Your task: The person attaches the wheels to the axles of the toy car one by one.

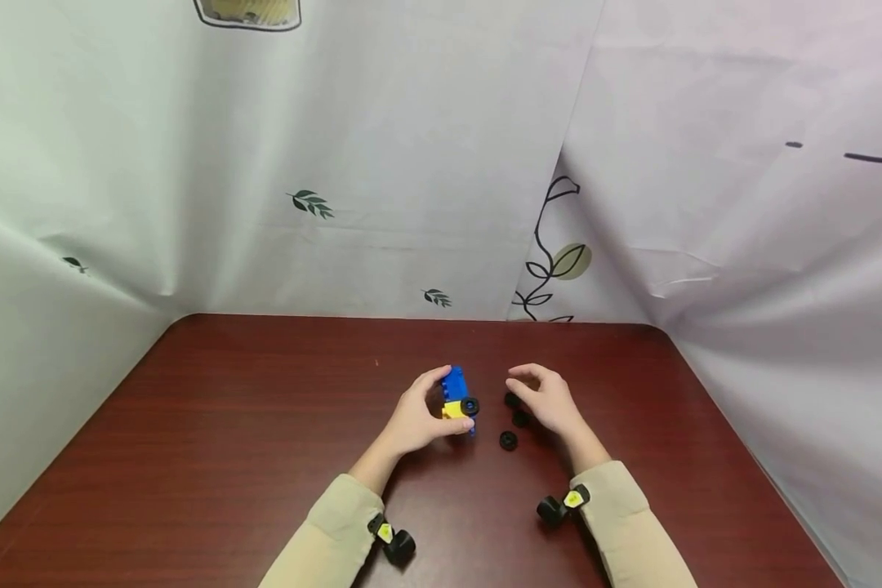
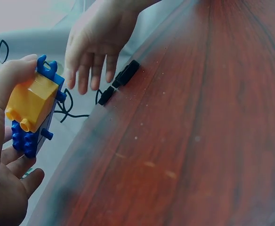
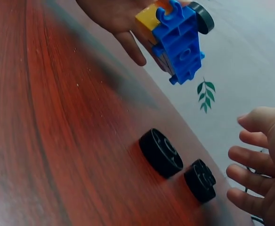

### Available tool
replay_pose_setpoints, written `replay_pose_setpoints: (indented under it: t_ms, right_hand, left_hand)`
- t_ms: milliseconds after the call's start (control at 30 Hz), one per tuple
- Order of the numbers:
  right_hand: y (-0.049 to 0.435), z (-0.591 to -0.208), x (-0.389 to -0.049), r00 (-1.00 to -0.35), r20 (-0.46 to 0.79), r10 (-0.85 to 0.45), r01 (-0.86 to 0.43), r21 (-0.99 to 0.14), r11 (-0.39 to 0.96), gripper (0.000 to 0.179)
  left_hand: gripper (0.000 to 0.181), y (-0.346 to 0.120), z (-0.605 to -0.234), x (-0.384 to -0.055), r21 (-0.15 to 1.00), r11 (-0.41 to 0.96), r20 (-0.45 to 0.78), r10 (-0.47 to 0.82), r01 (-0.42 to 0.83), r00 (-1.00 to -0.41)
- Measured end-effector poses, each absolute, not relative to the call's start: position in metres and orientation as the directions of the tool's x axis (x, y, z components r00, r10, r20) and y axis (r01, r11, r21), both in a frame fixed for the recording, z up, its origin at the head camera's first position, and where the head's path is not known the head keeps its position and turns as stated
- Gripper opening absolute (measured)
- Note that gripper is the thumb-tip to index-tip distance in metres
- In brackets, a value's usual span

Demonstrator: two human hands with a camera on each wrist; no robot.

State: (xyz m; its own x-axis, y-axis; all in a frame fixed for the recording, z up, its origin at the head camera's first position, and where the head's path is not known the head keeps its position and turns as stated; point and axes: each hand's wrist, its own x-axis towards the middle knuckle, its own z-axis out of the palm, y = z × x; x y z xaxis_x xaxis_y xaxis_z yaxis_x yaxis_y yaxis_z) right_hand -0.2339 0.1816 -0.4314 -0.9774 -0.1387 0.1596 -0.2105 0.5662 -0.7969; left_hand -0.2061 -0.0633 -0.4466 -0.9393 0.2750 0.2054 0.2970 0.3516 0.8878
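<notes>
My left hand holds a blue and yellow toy vehicle above the table, thumb on the near side and fingers on the far side. One black wheel is fitted on it. In the right wrist view, its blue ribbed underside shows, with a hook at one end. The left wrist view shows its yellow block and a bare blue axle peg. My right hand holds nothing, its fingers loosely bent over loose black wheels. Another loose wheel lies nearer to me.
The dark red wooden table has rounded far corners. Behind and beside it hangs a pale cloth printed with leaves. Black wrist cameras are strapped to both beige sleeves.
</notes>
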Motion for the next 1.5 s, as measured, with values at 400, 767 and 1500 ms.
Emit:
replay_pose_setpoints:
  t_ms: [400, 767, 1500]
  right_hand:
    - [0.185, -0.440, -0.230, -0.990, 0.033, -0.137, -0.114, -0.762, 0.637, 0.042]
    - [0.183, -0.442, -0.230, -0.993, 0.002, -0.118, -0.084, -0.717, 0.692, 0.039]
    - [0.173, -0.443, -0.227, -0.993, 0.075, -0.091, -0.118, -0.669, 0.734, 0.024]
  left_hand:
    - [0.095, -0.062, -0.449, -0.202, 0.889, 0.356, 0.186, 0.292, 0.288, -0.938]
    - [0.093, -0.065, -0.449, -0.203, 0.883, 0.361, 0.197, 0.297, 0.301, -0.934]
    - [0.093, -0.063, -0.448, -0.201, 0.875, 0.368, 0.209, 0.296, 0.314, -0.932]
